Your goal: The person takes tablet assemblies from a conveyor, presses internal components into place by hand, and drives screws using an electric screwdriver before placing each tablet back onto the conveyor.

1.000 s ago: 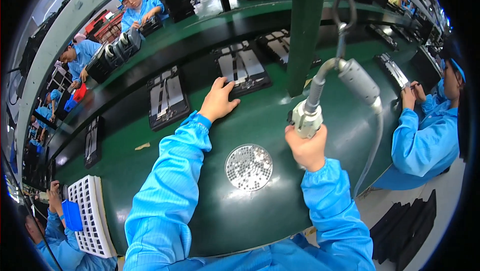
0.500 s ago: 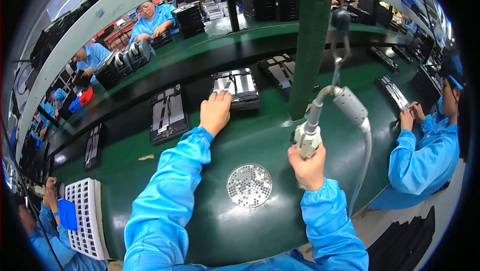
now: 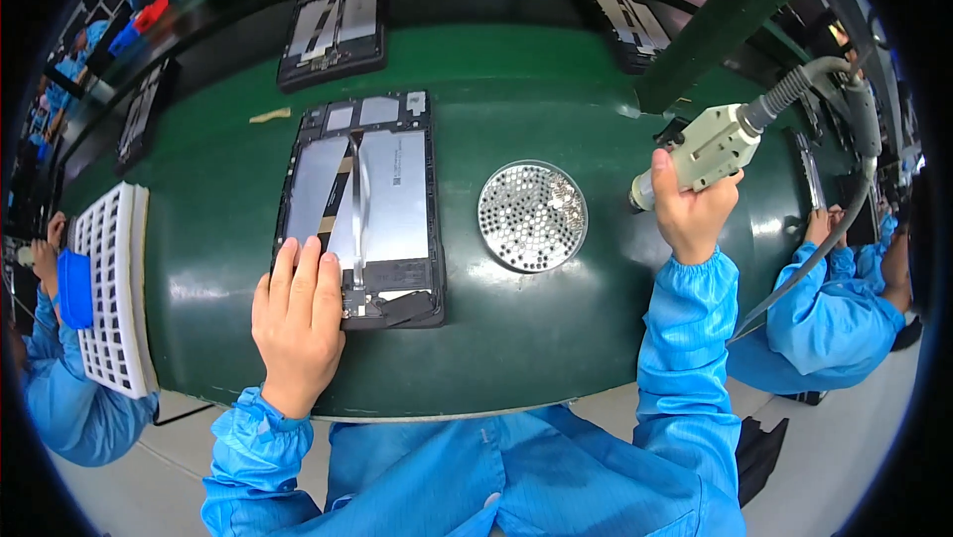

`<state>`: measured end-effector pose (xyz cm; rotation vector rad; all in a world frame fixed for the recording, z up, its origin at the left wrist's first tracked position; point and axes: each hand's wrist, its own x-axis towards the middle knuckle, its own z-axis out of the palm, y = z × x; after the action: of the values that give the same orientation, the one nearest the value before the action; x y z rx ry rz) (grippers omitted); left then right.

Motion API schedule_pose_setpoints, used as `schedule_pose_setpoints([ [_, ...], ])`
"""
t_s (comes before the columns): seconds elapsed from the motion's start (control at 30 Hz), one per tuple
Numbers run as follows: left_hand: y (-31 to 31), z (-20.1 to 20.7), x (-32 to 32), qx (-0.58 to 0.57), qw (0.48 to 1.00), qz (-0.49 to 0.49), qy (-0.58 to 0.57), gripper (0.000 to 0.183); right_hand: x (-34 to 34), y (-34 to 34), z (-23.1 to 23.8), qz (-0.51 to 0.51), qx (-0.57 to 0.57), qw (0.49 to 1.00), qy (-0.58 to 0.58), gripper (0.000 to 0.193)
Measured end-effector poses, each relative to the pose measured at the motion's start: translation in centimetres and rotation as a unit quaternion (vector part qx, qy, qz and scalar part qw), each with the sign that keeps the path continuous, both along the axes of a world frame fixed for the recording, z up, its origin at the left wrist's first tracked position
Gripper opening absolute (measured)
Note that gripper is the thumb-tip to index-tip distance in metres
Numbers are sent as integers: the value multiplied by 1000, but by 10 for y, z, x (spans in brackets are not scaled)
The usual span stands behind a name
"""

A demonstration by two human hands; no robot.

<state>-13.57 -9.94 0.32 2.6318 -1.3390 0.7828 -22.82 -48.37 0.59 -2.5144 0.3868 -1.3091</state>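
Observation:
An opened tablet (image 3: 397,200) lies face down on the green bench in front of me, with its silver inner plate, a dark ribbon strip and a loose silver strip showing. My left hand (image 3: 301,324) rests on its lower left corner, fingers stretched out over the edge; the thumb is mostly hidden. To the right, my right hand (image 3: 692,204) is wrapped around a cream-coloured power screwdriver (image 3: 713,147), raised above the bench with its nose pointing down to the left. Between them sits a round clear-rimmed screw tray (image 3: 531,229) full of holes, small screws heaped at its upper right.
More opened tablets (image 3: 338,26) lie farther back. A green post (image 3: 735,26) rises at the back right, and a grey cable (image 3: 866,190) hangs beside my right arm. At left stands a white grid tray (image 3: 114,289) with a blue box (image 3: 74,289). Co-workers sit on both sides.
The tablet under my left hand has come from the back of the bench to right in front of me. My right hand has shifted right with the screwdriver, and the view has tilted down.

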Motion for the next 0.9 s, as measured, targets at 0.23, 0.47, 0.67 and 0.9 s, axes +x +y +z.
schedule_pose_setpoints([
  [0.23,-7,21,-14,107,963,-5,246,71,-3,3,0,15,109,993,-38,38],
  [0.47,-108,30,-12,22,960,-139,241,90,-2,1,-1,70,178,978,-80,33],
  [0.67,-168,2,32,114,946,-176,246,105,-5,1,-3,74,195,975,-82,25],
  [0.9,-141,14,64,-6,937,-270,221,83,-7,0,-5,101,264,954,-95,25],
])
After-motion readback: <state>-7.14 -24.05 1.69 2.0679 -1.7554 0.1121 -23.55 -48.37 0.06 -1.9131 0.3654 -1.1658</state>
